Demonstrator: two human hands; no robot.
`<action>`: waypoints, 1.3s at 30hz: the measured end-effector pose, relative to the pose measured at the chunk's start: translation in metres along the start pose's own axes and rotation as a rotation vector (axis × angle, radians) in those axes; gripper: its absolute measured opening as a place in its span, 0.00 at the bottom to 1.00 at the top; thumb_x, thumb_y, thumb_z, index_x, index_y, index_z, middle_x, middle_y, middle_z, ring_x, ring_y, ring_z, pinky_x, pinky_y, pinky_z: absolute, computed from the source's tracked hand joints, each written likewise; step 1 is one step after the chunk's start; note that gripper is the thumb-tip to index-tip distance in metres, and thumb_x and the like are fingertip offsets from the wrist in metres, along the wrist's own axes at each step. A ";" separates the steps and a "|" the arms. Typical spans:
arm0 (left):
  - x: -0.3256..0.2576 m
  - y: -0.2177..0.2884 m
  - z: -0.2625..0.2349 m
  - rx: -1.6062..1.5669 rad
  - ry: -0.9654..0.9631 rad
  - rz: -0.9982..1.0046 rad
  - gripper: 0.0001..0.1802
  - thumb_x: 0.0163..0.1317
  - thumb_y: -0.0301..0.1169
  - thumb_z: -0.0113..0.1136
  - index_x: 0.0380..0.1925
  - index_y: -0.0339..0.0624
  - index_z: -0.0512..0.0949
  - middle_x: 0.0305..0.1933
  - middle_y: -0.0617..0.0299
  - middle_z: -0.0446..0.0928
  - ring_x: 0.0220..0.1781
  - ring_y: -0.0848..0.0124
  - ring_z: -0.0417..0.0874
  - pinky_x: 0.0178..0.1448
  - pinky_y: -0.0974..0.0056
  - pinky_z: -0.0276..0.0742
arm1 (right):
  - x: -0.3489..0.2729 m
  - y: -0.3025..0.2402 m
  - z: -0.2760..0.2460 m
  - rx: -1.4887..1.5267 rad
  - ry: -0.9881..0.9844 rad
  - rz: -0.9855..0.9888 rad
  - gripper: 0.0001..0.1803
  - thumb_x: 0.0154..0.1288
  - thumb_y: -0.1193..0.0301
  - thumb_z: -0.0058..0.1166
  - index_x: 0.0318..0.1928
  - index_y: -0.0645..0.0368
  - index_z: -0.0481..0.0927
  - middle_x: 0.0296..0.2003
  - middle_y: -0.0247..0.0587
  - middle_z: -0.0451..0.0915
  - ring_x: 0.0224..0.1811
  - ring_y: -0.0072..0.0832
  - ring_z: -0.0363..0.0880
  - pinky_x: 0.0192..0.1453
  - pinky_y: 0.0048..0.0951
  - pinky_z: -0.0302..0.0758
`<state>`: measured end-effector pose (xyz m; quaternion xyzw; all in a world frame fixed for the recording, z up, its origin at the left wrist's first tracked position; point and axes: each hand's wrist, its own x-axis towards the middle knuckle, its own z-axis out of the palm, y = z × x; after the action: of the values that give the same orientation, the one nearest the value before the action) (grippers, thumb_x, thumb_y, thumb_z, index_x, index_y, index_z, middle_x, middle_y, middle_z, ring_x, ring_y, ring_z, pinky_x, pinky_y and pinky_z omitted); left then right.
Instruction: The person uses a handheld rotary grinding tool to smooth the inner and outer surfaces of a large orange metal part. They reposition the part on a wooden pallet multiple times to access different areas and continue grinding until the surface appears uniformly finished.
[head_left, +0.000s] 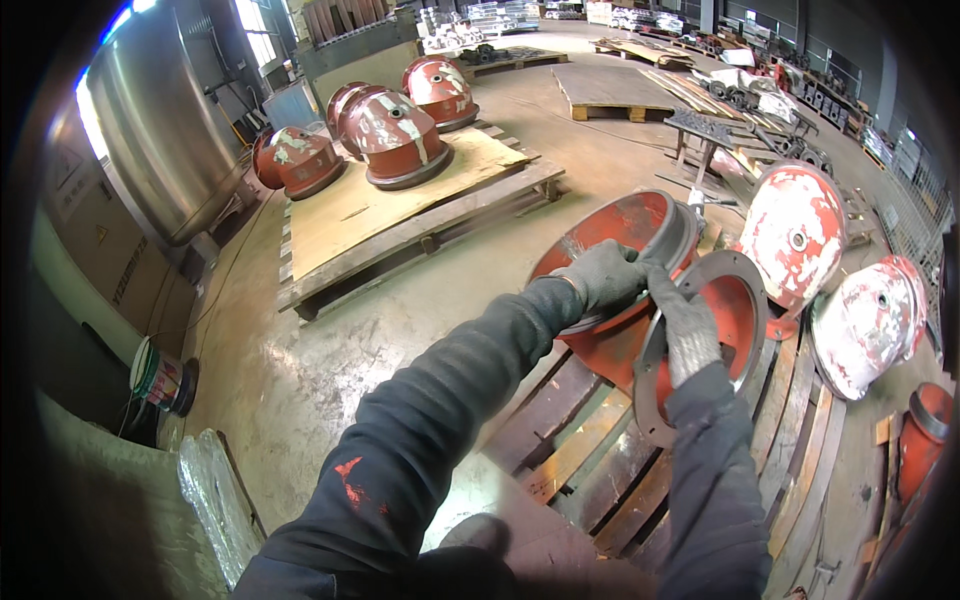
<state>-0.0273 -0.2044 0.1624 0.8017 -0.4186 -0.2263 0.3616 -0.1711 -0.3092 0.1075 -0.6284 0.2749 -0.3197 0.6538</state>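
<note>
A red cast-metal housing (612,352) rests on a slatted wooden pallet (570,455) in front of me. It has a wide round opening on the left and a bare grey flange ring (648,385) with bolt holes on the right. My left hand (603,276), in a grey glove, is closed at the rim of the left opening. Just beside it, my right hand (688,325) reaches across the flanged opening, its gloved fingers bent together near the left fingertips. Whatever small thing sits between the fingers is hidden.
Two castings with patchy white filler, one upright (795,235) and one tilted (870,325), stand right of the housing. Several similar red castings (400,140) sit on a plywood-topped pallet (430,240) at far left. A bucket (160,378) stands at left, below a large steel tank (165,130).
</note>
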 end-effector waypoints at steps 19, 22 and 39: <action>-0.020 -0.001 0.059 0.067 0.097 0.157 0.32 0.79 0.52 0.46 0.48 0.30 0.85 0.49 0.30 0.84 0.57 0.38 0.85 0.65 0.46 0.79 | 0.019 0.024 -0.043 -0.258 -0.040 -0.003 0.27 0.66 0.60 0.73 0.53 0.72 0.84 0.43 0.38 0.87 0.40 0.27 0.83 0.44 0.31 0.80; -0.024 -0.005 0.072 -0.005 0.136 0.049 0.30 0.78 0.51 0.46 0.52 0.35 0.84 0.51 0.30 0.84 0.54 0.38 0.86 0.63 0.45 0.79 | 0.028 0.035 -0.060 -0.510 -0.019 0.031 0.34 0.62 0.55 0.75 0.58 0.70 0.83 0.45 0.39 0.87 0.41 0.28 0.84 0.44 0.32 0.80; 0.106 -0.025 0.025 0.242 0.140 0.250 0.22 0.76 0.42 0.54 0.54 0.34 0.83 0.48 0.45 0.87 0.48 0.55 0.91 0.49 0.54 0.86 | -0.003 0.029 -0.041 0.061 -0.277 -0.223 0.21 0.64 0.63 0.74 0.50 0.66 0.86 0.43 0.42 0.88 0.44 0.29 0.83 0.52 0.36 0.82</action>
<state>0.0270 -0.2933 0.1209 0.7950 -0.5128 -0.0713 0.3159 -0.2025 -0.3332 0.0761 -0.6729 0.1010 -0.3088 0.6646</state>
